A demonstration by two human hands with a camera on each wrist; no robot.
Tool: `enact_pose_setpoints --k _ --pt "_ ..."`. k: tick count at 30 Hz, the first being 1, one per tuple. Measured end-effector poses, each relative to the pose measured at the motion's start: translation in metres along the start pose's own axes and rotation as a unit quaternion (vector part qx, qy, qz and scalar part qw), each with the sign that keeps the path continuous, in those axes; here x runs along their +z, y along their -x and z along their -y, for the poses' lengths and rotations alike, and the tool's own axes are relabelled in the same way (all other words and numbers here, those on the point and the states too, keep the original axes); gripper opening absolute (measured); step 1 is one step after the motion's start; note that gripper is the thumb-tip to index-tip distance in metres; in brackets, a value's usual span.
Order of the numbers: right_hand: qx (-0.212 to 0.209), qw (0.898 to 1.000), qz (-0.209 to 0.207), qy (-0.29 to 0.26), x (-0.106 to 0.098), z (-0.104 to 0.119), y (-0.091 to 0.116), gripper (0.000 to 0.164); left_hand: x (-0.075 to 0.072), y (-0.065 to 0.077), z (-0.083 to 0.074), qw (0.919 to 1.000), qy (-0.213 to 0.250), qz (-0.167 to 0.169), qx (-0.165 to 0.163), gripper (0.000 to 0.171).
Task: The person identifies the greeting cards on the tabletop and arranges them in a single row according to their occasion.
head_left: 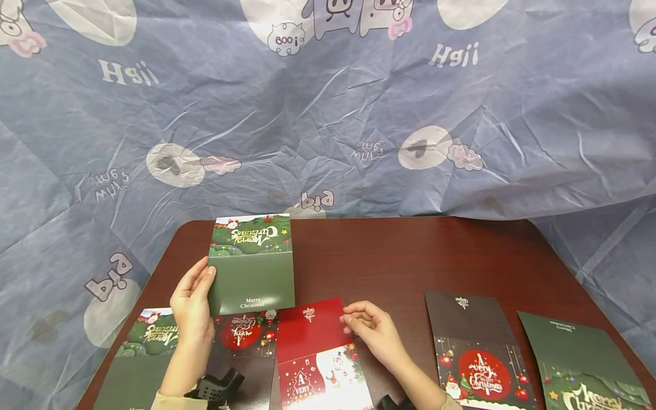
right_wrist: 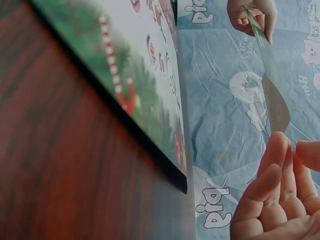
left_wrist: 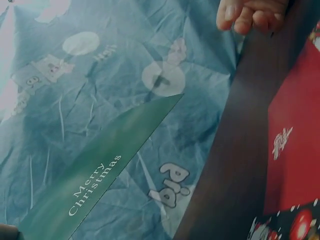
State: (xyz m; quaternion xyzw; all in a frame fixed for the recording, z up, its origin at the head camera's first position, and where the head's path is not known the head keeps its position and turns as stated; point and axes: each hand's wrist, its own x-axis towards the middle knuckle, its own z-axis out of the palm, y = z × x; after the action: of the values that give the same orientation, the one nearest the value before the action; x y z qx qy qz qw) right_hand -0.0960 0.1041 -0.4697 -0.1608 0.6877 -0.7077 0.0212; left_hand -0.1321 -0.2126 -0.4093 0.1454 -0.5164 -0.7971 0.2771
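In the head view my left hand (head_left: pixel 192 302) pinches the left edge of an unfolded green Christmas card (head_left: pixel 251 279), thumb in front. The card is raised over the table, its crease running across; the left wrist view catches its green "Merry Christmas" panel (left_wrist: pixel 107 175). My right hand (head_left: pixel 376 330) hovers by the right edge of a red and white Christmas card (head_left: pixel 312 324) lying on the table. Its fingers (right_wrist: pixel 272 185) are loosely bent with nothing between them in the right wrist view, where the raised green card (right_wrist: pixel 267 65) appears nearly edge-on.
A dark brown table (head_left: pixel 389 256) stands against a blue printed cloth (head_left: pixel 328 114). Another green card (head_left: pixel 138 364) and a black card (head_left: pixel 243 347) lie at left, partly covered. At right lie a black card (head_left: pixel 461 319) and a green card (head_left: pixel 579 353), both unfolded.
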Motion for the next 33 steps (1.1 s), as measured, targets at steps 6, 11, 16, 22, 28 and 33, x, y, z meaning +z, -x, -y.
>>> enact_pose_setpoints --k 6,11,16,22,28,33 --pt "0.009 1.000 0.007 -0.003 0.000 0.000 0.001 0.026 -0.008 -0.010 -0.006 0.9999 -0.005 -0.006 0.012 0.032" --pt "0.009 1.000 0.016 -0.004 0.000 -0.001 0.001 0.026 -0.012 -0.018 -0.010 0.9997 -0.004 -0.015 0.016 0.032" --pt "0.003 1.000 0.030 0.003 -0.001 -0.002 0.003 0.026 -0.014 -0.024 -0.015 0.9998 -0.001 -0.016 0.008 0.033" --pt "-0.006 0.999 0.037 0.004 -0.002 -0.004 0.004 0.025 -0.015 -0.034 -0.022 0.9999 0.007 -0.015 0.003 0.033" --pt "0.008 0.999 0.032 0.002 -0.001 -0.005 0.006 0.026 -0.017 -0.045 -0.029 0.9993 0.030 -0.020 0.004 0.031" --pt "0.017 0.999 0.032 -0.007 0.000 -0.006 0.008 0.026 -0.020 -0.052 -0.034 0.9988 0.042 -0.026 0.000 0.030"
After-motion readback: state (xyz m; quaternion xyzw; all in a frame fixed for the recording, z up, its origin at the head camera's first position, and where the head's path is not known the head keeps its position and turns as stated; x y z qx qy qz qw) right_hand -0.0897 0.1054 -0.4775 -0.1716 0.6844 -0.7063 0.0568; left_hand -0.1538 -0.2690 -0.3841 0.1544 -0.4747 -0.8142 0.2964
